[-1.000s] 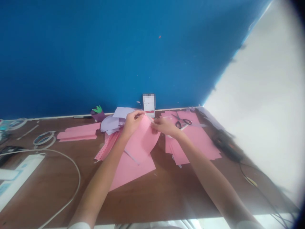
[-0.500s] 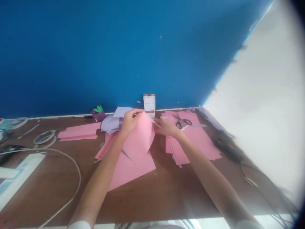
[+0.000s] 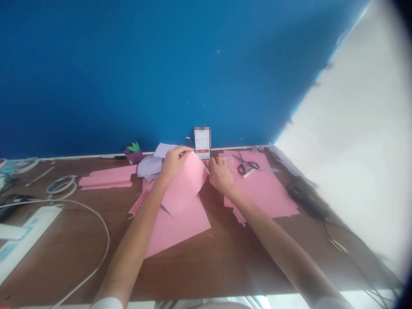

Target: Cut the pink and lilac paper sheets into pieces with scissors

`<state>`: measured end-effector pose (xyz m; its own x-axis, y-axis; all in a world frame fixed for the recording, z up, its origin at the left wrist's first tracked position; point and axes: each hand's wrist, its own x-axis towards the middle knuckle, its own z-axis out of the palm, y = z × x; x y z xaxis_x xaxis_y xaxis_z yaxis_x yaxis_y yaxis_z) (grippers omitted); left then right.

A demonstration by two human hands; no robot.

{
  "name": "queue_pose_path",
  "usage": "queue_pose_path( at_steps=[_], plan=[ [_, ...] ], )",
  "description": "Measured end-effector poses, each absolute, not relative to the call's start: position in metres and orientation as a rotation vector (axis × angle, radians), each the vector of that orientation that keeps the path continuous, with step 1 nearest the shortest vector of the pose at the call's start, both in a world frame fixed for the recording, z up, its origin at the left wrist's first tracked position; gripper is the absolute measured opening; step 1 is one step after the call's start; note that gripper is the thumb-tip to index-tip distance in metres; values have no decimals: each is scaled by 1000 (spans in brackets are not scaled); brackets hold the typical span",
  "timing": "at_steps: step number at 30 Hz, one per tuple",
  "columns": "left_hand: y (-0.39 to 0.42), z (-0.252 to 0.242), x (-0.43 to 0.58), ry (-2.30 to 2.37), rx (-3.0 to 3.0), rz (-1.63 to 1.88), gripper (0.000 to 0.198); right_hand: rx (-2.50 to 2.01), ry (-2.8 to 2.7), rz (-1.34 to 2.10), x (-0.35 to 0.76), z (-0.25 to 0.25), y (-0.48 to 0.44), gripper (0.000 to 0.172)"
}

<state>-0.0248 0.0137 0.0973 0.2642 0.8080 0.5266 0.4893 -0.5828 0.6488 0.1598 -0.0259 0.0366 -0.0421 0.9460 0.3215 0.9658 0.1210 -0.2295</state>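
Observation:
My left hand pinches the top edge of a raised, curved pink paper sheet. My right hand is beside that sheet's right corner with its fingers curled closed. A thin pale strip shows between the corner and these fingers; whatever they grip is too small to make out. Beneath the raised part lies flat pink paper. A slim grey pointed thing rests on the pink paper near my left forearm. Dark-handled scissors lie on a stack of pink sheets to the right of my right hand.
A phone leans against the blue wall. Folded pink paper, lilac paper and a purple paper piece with green leaves lie left. Tape rolls, a white power strip and a cable are farther left; a black tool is right.
The right hand has shifted slightly right and turned, its fingers now pointing up. The white strip along the paper's edge shows less. The left hand keeps its pinch, and the raised paper has tilted.

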Motion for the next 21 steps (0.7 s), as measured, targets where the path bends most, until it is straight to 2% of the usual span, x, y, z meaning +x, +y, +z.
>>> queue_pose_path(
  at_steps=[4, 10, 13, 21],
  plan=[
    [18, 91, -26, 1182, 2213, 1215, 21, -2059, -2033, 112, 157, 27, -27, 42],
    [17, 97, -33, 1227, 2249, 1186, 23, -2140, -2015, 112, 160, 33, -27, 36],
    [17, 100, -37, 1263, 2268, 1221, 23, -2069, -1953, 207, 169, 43, -22, 34],
    [26, 101, -54, 1318, 2166, 1333, 26, -1633, -1668, 814, 200, 87, -18, 25]
  ],
)
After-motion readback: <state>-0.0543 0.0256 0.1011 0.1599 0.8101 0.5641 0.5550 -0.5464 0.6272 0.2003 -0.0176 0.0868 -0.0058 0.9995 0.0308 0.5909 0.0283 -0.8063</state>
